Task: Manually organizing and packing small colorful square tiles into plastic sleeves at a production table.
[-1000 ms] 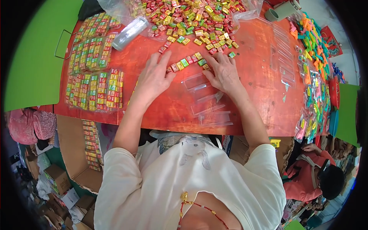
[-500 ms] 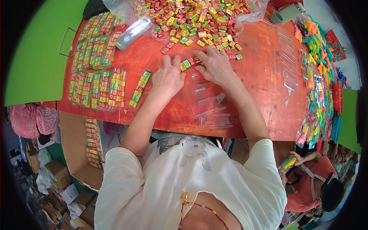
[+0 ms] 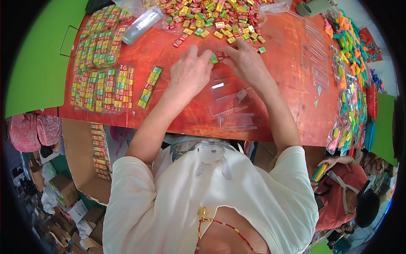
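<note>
My left hand (image 3: 190, 71) and my right hand (image 3: 248, 67) come together over the middle of the red table. Between their fingertips sits a short row of small wrapped blocks (image 3: 214, 58), green and red, partly covered by the fingers. The left fingers are bent against its left end, while the right thumb and forefinger close round its other end. Just beyond lies a large heap of loose yellow, red and green blocks (image 3: 207, 17). To the left, one finished-looking strip of blocks (image 3: 149, 87) lies apart on the table.
Packed trays of block strips (image 3: 101, 89) cover the table's left side. A clear cylinder (image 3: 142, 26) lies behind them. Empty clear plastic trays (image 3: 230, 99) lie nearest me. Colourful plastic pieces (image 3: 349, 51) fill the right edge. Another person (image 3: 342, 186) works at lower right.
Both hands have moved slightly up in view and drawn closer together round the row, now more covered. The table and its contents also shifted slightly up and left in view.
</note>
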A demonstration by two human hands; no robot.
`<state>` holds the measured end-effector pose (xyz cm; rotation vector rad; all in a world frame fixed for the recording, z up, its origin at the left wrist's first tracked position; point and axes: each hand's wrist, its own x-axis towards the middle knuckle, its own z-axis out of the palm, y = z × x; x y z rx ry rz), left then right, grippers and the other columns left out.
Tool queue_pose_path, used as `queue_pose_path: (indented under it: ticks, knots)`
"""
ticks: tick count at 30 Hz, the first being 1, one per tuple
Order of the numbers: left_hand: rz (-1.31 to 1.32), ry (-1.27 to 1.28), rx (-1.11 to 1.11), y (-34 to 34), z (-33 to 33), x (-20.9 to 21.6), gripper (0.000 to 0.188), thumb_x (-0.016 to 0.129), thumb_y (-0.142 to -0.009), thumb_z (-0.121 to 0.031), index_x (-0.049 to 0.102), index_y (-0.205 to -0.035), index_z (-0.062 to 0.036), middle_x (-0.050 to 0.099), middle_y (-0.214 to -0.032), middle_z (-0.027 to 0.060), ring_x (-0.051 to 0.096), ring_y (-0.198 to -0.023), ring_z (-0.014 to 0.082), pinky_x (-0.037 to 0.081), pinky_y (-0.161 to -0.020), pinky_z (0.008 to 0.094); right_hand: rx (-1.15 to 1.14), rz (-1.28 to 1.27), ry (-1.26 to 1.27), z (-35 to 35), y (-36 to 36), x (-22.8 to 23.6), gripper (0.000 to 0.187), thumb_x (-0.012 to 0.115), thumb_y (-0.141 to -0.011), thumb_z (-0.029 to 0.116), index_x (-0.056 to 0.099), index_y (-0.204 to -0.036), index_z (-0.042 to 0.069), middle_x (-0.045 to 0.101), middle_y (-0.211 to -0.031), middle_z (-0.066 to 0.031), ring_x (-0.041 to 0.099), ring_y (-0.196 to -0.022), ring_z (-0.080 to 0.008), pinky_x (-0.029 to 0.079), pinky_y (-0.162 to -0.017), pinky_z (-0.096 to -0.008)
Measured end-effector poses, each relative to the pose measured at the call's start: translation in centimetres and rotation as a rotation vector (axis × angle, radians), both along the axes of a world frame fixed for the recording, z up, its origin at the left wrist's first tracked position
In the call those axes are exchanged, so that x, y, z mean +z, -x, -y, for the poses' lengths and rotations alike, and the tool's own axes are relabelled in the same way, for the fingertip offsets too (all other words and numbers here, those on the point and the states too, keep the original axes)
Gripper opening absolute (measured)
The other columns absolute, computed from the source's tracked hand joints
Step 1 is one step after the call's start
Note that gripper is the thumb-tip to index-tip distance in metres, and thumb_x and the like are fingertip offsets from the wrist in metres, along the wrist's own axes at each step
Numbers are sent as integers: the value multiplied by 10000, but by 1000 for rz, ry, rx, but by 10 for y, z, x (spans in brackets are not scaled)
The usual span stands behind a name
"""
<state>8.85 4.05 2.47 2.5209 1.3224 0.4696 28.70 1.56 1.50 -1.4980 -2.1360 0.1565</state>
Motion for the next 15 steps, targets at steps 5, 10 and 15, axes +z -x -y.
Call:
queue_pose_path:
  ticks: [5, 10, 15]
  knots:
    - [-20, -40, -152, -31, 21, -19, 291, 684, -882, -207, 619, -1145, -101, 542, -1005, 145, 672, -881, 344, 584, -676, 455, -128, 37, 117, 43, -22, -2, 349, 719, -832, 107, 671, -1177, 109, 572, -941, -152, 606, -935, -334, 507, -806, -442]
    - [8, -71, -174, -40, 26, -29, 395, 664, -892, -194, 581, -1261, -80, 541, -1066, 183, 668, -883, 370, 587, -700, 468, -212, 29, 87, 55, -30, -14, 366, 707, -849, 113, 660, -1213, 110, 586, -975, -165, 611, -935, -343, 510, -818, -452]
    - [182, -32, -121, -17, 25, -33, 543, 655, -914, -244, 484, -1389, -43, 513, -1238, 212, 616, -1035, 399, 531, -845, 526, -276, -148, 85, 63, -36, -6, 325, 679, -866, 72, 666, -1189, 97, 605, -1013, -150, 624, -925, -361, 514, -822, -454]
